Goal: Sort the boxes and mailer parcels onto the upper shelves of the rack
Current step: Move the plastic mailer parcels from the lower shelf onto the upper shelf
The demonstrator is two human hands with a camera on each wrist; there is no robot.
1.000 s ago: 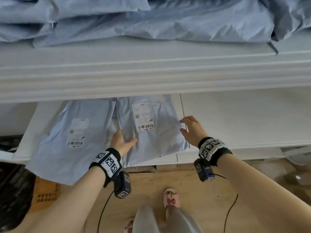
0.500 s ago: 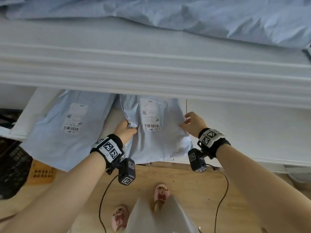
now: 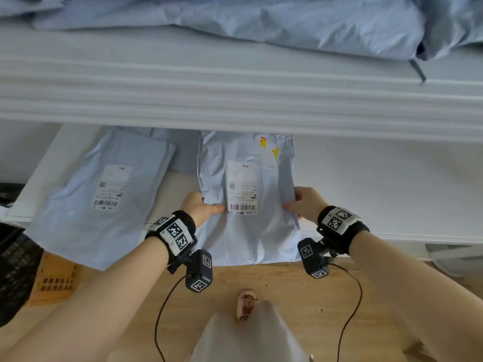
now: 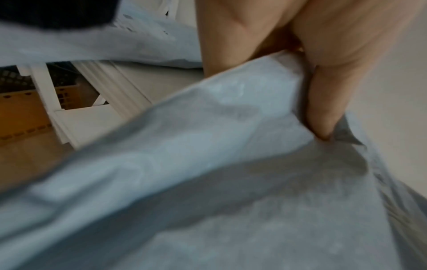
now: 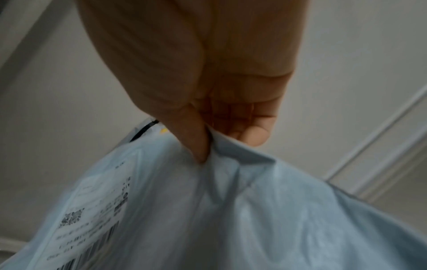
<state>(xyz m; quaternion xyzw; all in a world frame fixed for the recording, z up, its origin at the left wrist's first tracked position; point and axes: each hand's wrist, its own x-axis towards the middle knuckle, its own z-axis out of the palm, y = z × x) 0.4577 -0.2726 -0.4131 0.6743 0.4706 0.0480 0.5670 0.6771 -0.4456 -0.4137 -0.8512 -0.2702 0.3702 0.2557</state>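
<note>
Both hands gripping one pale blue mailer (image 3: 248,205) by its side edges, on the lower shelf (image 3: 379,192) of a white rack.

Left hand (image 3: 200,209) pinching the mailer's left edge, thumb on top beside the label (image 3: 242,190). From the left wrist view, fingers (image 4: 323,102) curled into a bunched fold of film. Right hand (image 3: 304,203) pinching the right edge; from the right wrist view, thumb and fingers (image 5: 251,134) closed on a small gathered peak of plastic.

Mailer spanning the gap between the hands, near end drooping past the shelf's front lip toward the floor, far end tucked under the upper shelf (image 3: 235,100). Second mailer (image 3: 104,192) lying flat just left of the left hand, also overhanging the lip. More blue mailers (image 3: 235,19) heaped on the upper shelf, above and beyond both hands.

Likely risks:
- Thin film held only at pinched edges; probable slipping or tearing if contents are heavy.
- Far end possibly catching the upper shelf's underside or front edge on the way out.
- Left hand close to the second mailer; a sideways drag likely to pull it off the lip.
- Heap above already full; a careless placement apt to push parcels off.
</note>
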